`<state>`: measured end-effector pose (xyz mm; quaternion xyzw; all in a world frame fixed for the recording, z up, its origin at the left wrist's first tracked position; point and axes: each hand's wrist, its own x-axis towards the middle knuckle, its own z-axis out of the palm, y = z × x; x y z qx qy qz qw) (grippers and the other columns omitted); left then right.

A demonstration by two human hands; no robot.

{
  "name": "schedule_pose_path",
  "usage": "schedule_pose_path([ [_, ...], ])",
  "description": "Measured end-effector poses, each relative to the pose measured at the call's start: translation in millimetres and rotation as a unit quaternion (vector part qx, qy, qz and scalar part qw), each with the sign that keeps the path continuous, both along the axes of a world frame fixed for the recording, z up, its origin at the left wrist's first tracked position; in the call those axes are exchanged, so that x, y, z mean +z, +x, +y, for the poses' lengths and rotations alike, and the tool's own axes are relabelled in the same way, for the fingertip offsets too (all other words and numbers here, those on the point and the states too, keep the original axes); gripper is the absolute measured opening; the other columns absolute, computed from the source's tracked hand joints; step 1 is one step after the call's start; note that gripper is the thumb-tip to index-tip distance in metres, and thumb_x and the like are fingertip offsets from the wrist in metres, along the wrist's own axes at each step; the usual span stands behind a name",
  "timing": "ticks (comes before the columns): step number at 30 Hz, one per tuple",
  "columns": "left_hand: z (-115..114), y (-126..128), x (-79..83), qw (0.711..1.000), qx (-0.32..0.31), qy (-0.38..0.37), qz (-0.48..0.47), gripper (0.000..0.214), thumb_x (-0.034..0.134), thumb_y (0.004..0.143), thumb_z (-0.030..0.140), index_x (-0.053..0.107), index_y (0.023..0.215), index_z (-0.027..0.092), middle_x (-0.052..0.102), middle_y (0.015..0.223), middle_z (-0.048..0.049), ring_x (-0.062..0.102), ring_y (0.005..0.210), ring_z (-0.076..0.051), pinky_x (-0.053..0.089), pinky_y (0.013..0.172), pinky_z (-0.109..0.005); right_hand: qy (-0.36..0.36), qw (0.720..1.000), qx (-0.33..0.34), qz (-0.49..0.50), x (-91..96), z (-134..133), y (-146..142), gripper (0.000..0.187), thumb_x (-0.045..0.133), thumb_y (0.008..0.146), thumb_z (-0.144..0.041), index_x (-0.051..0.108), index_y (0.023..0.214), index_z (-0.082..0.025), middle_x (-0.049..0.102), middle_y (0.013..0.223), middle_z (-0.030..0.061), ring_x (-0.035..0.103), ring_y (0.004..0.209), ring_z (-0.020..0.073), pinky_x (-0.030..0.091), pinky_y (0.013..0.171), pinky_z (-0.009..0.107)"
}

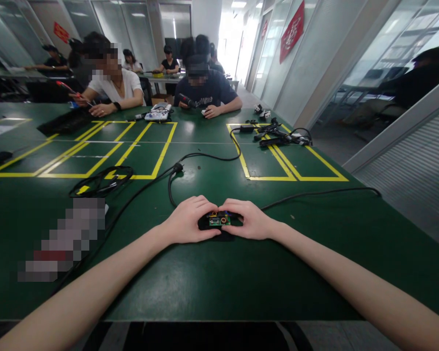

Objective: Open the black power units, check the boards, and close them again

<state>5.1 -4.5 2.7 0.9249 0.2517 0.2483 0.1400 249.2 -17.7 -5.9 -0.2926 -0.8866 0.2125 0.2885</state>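
Observation:
A small green circuit board (219,221) with a copper-wound ring and other parts faces up near the front middle of the table. Black material shows around and under it; whether this is a casing I cannot make out. My left hand (190,220) curls round the board's left side, thumb along the near edge. From the right, my right hand (251,219) closes on it the same way, its thumb at the near right corner. Black cables run close behind both hands, and their ends near the board are hidden by the fingers.
The green table (161,282) carries a coiled black cable (102,181) on the left and a plug (177,168) in the middle. Tangled adapters and cables (274,134) lie at the far right. Two people sit opposite, one holding a black tool (187,101). Yellow tape marks rectangles.

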Motion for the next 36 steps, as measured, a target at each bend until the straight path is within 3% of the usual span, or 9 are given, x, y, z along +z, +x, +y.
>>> schedule_pose_path([
  [8, 0.7, -1.8, -4.7, 1.000, 0.026, -0.013, -0.003, 0.054, 0.072, 0.089, 0.041, 0.056, 0.137, 0.021, 0.070, 0.127, -0.0118, 0.066, 0.119, -0.028, 0.057, 0.102, -0.043, 0.008, 0.999, -0.027, 0.042, -2.6, 1.7, 1.4, 0.029, 0.072, 0.090, -0.029, 0.068, 0.118, -0.021, 0.071, 0.115, 0.0098, 0.071, 0.101, 0.0233, 0.060, 0.088, 0.037],
  [13, 2.5, -1.8, -4.8, 1.000, 0.008, 0.003, -0.010, 0.052, 0.069, 0.093, 0.041, 0.055, 0.139, 0.021, 0.066, 0.138, -0.0128, 0.063, 0.128, -0.028, 0.053, 0.110, -0.046, 0.008, 0.999, -0.039, 0.031, -6.3, 3.1, -0.8, 0.031, 0.073, 0.089, -0.028, 0.068, 0.120, -0.022, 0.069, 0.126, 0.0110, 0.071, 0.111, 0.0245, 0.059, 0.095, 0.038],
  [17, 3.7, -1.7, -1.6, 0.999, 0.026, 0.011, -0.026, 0.026, 0.059, 0.100, 0.036, 0.065, 0.120, 0.021, 0.071, 0.120, -0.0110, 0.065, 0.115, -0.026, 0.056, 0.101, -0.043, 0.015, 0.998, -0.063, 0.024, -6.0, 2.4, -1.1, 0.037, 0.071, 0.089, -0.027, 0.066, 0.125, -0.023, 0.072, 0.121, 0.0097, 0.072, 0.106, 0.0241, 0.059, 0.092, 0.038],
  [21, 6.2, -3.3, -2.0, 0.999, 0.040, 0.021, -0.011, 0.018, 0.058, 0.101, 0.033, 0.069, 0.104, 0.020, 0.070, 0.109, -0.0096, 0.065, 0.103, -0.024, 0.058, 0.091, -0.040, 0.015, 0.997, -0.073, 0.011, -3.8, 0.2, -0.8, 0.047, 0.071, 0.086, -0.026, 0.063, 0.132, -0.025, 0.073, 0.120, 0.0081, 0.073, 0.104, 0.0239, 0.059, 0.089, 0.037],
  [28, 9.1, -4.5, -7.1, 0.997, 0.080, -0.013, -0.016, 0.016, 0.059, 0.101, 0.035, 0.069, 0.102, 0.022, 0.068, 0.102, -0.0053, 0.067, 0.094, -0.020, 0.057, 0.082, -0.033, 0.047, 0.993, -0.106, -0.005, -8.0, 1.3, -1.4, 0.049, 0.072, 0.083, -0.027, 0.065, 0.132, -0.026, 0.073, 0.121, 0.0089, 0.072, 0.104, 0.0271, 0.059, 0.091, 0.042],
  [36, 12.7, -6.6, -6.8, 0.994, 0.094, -0.051, -0.022, 0.014, 0.057, 0.100, 0.026, 0.070, 0.101, 0.022, 0.066, 0.086, -0.0018, 0.063, 0.083, -0.018, 0.054, 0.078, -0.031, 0.050, 0.992, -0.113, 0.020, -8.0, 4.3, 3.5, 0.050, 0.074, 0.083, -0.022, 0.068, 0.132, -0.023, 0.073, 0.103, 0.0098, 0.065, 0.095, 0.0267, 0.060, 0.082, 0.044],
])
